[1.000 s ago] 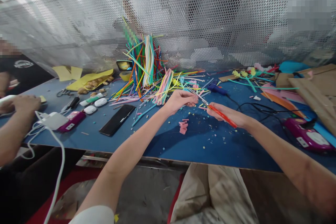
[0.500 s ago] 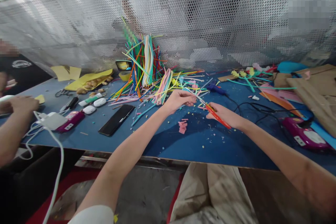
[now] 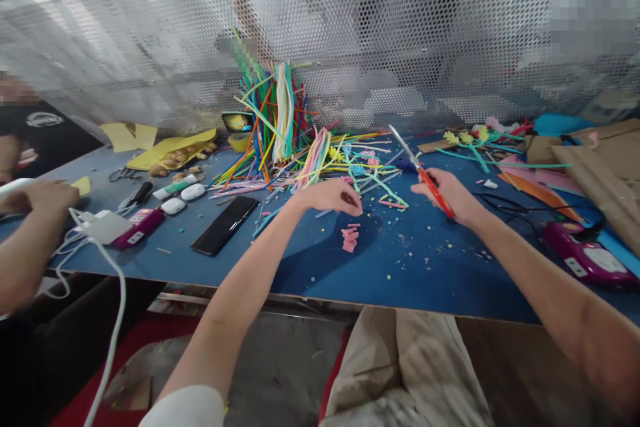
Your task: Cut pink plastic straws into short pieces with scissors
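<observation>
My right hand [image 3: 453,197] grips a pair of red-handled scissors [image 3: 436,192], with the blades pointing up and away over the table. My left hand [image 3: 333,197] has thumb and fingers pinched together just above the pile of small pink pieces [image 3: 349,240]. Whatever is between those fingertips, if anything, is too small to make out. Beyond my left hand lie a bundle of pink and pale pipe cleaners [image 3: 315,160] and a green pipe-cleaner stem [image 3: 383,183] with blue and pink parts.
A tall bunch of colourful pipe cleaners [image 3: 283,113] stands against the perforated metal panel [image 3: 400,33]. A black phone [image 3: 225,225] and a purple power strip [image 3: 140,227] lie left. Another person's hand [image 3: 47,197] is at far left. A purple box [image 3: 587,253] with cables sits right.
My right hand has drawn the scissors away to the right, and their blades now point upward. My left hand has come down and slightly left, toward the pink pieces.
</observation>
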Tool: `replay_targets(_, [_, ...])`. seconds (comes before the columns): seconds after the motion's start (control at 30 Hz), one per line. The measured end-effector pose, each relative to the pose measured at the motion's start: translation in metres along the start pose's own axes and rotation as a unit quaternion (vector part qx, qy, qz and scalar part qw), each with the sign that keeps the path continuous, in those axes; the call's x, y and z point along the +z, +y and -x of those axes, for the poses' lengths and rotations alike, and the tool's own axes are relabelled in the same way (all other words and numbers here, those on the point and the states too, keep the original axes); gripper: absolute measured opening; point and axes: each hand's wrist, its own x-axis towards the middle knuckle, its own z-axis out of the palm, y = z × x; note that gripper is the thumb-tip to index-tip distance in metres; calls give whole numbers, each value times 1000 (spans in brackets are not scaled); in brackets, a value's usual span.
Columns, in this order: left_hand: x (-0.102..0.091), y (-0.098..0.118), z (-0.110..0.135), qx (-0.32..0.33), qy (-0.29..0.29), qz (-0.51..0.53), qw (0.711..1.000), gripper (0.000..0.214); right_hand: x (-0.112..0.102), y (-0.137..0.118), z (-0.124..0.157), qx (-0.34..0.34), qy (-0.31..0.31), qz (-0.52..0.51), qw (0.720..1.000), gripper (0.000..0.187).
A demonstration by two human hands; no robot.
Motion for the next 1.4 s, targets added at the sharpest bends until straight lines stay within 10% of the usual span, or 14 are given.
replay_targets(0.2, [-5, -3, 3, -19, -90, -97, 991, 25, -46, 29, -20, 26, 157, 285, 945, 29])
replay_targets(0.43, [-19, -22, 4, -127, 251, -278, 919, 33, -67, 57, -32, 183, 83, 392, 898, 58])
replay_targets(0.53, [-22, -34, 5, -167, 298, -313, 886, 29, -69, 69, -37, 199, 76, 431, 877, 65])
replay_targets(0.9, [-30, -49, 11, -160, 276, -346, 882, 22, -73, 85, -38, 113, 41, 500, 857, 58])
replay_targets(1.4, [-38, -76, 16, -152, 158, -352, 910, 16, -17, 17, -9, -101, 112, 307, 940, 30])
